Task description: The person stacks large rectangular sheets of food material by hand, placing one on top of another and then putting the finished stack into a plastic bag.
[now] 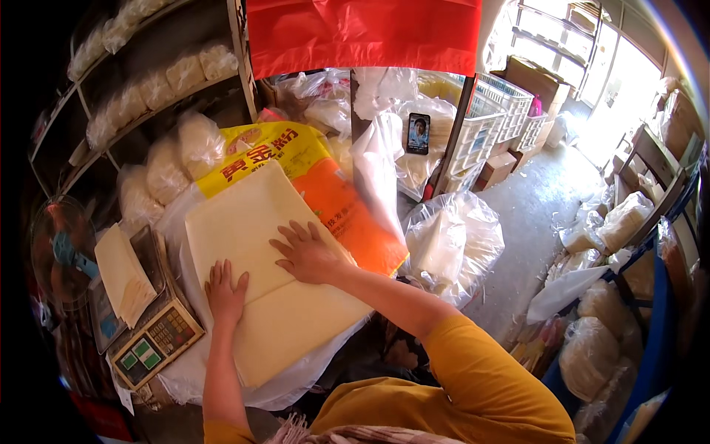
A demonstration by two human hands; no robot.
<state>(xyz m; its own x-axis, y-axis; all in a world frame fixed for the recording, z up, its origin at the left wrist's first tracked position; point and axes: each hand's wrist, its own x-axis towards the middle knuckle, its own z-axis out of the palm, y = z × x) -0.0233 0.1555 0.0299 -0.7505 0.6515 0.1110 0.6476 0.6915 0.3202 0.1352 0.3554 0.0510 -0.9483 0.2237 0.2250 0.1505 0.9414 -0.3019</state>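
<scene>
A wide stack of thin, pale yellow sheets [305,327], perhaps dough or bean-curd skin, lies before me with a crease across its middle. My left hand [226,291] rests flat on its left side, near the crease, with its fingers slightly apart. Farther right, my right hand [310,255] presses palm-down on the sheets, fingers spread. Neither hand grips anything. Under the stack are a white plastic sheet [288,391] and a yellow and orange printed sack [344,205].
Left of the stack, folded pale sheets [125,272] lie on a digital scale [152,347], beside a fan [66,250]. Bagged goods [166,172] stand behind. A phone [418,134] is propped ahead. A filled plastic bag [455,244] and white crates [482,122] are at right.
</scene>
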